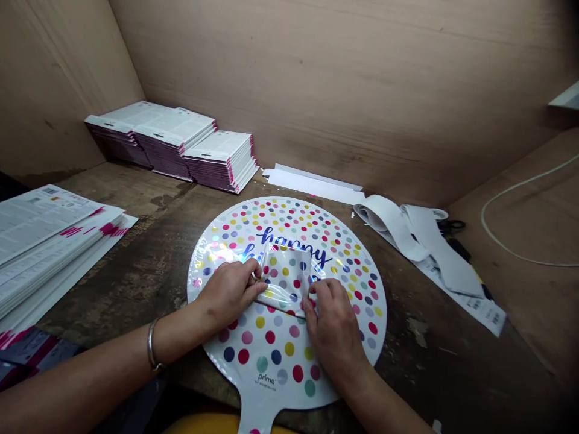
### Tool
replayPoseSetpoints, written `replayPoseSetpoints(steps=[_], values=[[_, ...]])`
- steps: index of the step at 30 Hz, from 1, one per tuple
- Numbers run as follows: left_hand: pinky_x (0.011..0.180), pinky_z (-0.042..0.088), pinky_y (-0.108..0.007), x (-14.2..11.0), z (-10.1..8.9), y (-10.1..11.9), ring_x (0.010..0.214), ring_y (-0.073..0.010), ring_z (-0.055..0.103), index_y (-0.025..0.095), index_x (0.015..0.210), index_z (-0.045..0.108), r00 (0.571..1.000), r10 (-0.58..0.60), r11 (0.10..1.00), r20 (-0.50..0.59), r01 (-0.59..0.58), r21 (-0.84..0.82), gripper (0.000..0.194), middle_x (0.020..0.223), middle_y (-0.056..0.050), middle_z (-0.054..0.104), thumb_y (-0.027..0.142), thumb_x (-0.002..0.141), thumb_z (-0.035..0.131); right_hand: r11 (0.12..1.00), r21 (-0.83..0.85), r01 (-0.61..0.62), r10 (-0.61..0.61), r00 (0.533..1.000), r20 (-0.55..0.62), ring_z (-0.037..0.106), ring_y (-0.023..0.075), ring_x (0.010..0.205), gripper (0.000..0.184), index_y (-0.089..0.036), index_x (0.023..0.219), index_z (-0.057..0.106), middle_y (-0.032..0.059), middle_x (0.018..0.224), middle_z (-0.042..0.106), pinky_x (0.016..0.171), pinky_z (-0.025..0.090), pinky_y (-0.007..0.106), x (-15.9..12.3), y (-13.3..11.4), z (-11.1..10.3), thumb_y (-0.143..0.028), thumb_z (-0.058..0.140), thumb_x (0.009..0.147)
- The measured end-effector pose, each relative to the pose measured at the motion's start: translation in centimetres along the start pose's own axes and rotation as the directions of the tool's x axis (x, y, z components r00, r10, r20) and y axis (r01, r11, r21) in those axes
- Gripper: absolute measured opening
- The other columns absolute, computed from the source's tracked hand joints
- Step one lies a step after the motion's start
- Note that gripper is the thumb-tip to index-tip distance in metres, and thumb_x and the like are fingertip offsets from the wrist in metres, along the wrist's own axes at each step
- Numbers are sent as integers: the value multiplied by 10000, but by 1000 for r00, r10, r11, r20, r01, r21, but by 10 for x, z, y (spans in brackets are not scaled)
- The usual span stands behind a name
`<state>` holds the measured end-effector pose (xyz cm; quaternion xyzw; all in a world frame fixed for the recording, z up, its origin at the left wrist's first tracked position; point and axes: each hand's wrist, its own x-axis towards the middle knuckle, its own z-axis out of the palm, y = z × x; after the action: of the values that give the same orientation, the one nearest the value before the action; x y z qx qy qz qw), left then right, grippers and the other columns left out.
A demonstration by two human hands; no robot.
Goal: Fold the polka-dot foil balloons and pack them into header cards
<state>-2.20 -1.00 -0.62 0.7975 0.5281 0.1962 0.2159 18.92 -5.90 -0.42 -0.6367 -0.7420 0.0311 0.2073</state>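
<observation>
A flat round foil balloon [271, 355] with coloured dots and blue "happy" lettering lies on the worn table. On its middle rests a small folded packet of the same dotted foil [286, 278]. My left hand [228, 292] pinches the packet's left edge with closed fingers. My right hand [335, 322] presses its fingers on the packet's lower right corner. A metal bangle [152, 345] sits on my left wrist.
Stacks of printed cards with pink edges [181, 144] stand at the back left. More printed sheets [45, 241] lie at the left edge. White paper strips [425, 241] and scissors [450, 226] lie at the right, near a white cord [511, 199]. Cardboard walls surround the table.
</observation>
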Motion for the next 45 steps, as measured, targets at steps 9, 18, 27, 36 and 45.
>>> replayPoseSetpoints(steps=[9,18,27,36,45], values=[[668,460,-349,4,-7,7,834,-274,620,106,1203,434,992,-121,969,-22,123,213,455,906,-120,660,332,829,561,946,53,319,-318,889,330,201,271,1381,521,-167,1387,378,81,1449,369,1099,256,527,11,16,-6,-325,446,895],[1097,155,-484,-8,-4,5,1290,-283,373,190,1349,391,894,387,864,225,-437,251,559,1379,-100,456,455,865,480,949,138,283,-312,905,289,325,263,1327,624,-119,1354,410,121,1390,449,1088,302,473,17,17,-4,-179,511,741],[1058,253,-518,6,-8,32,1114,-266,530,155,1079,586,945,324,946,40,-324,0,297,1066,-108,644,107,826,439,917,352,186,-241,963,119,480,240,1221,445,-218,1209,577,80,1255,589,1049,353,471,29,26,-25,-115,501,783],[732,515,-353,-29,-6,49,748,-217,667,163,937,630,899,-16,55,438,438,-897,365,818,-74,693,499,811,565,80,812,-579,-120,803,584,613,367,1019,874,-187,1244,528,182,1146,640,788,509,506,2,15,-34,-739,608,571],[615,471,-238,-15,-14,42,692,-148,595,165,868,602,950,-298,417,92,216,-883,308,781,-11,640,408,705,697,329,777,-537,300,839,453,641,289,977,475,-180,1119,633,95,1001,711,871,505,446,6,-23,-33,-495,616,764]])
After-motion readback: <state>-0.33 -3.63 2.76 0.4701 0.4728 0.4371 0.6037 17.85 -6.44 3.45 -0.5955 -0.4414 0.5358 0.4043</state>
